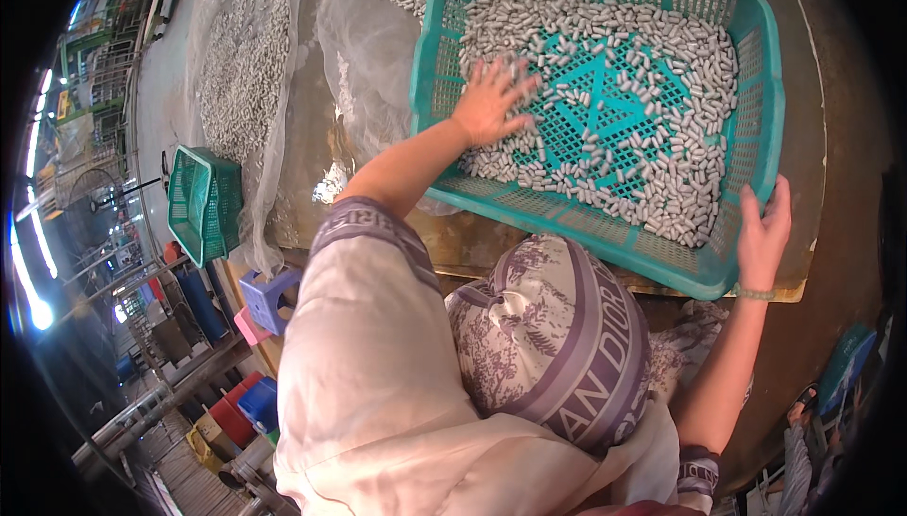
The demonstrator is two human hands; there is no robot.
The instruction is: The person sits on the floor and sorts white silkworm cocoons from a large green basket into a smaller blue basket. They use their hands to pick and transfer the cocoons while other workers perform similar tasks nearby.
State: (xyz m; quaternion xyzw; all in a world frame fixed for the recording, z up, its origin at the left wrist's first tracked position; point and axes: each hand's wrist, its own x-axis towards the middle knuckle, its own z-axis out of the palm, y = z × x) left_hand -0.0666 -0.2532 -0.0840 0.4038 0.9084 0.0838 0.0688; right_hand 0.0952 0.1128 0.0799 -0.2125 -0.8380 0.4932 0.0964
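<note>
A large teal plastic basket (595,240) with latticed sides and floor sits in front of me. Inside it lie a great many small grey-white cylindrical pieces (685,176), heaped toward the sides and thinner over the middle, where the lattice shows through. My left hand (491,100) reaches in over the left wall, palm down, with fingers spread on or just above the pieces. At the near right corner, my right hand (763,237) holds the basket's rim, its thumb on the inner side and its fingers outside. A beaded bracelet circles that wrist.
More such pieces lie on a plastic sheet (241,72) at the left and behind the basket. The table (798,232) has its near edge just before my body. A smaller green basket (203,204) and a purple stool (269,299) stand at left.
</note>
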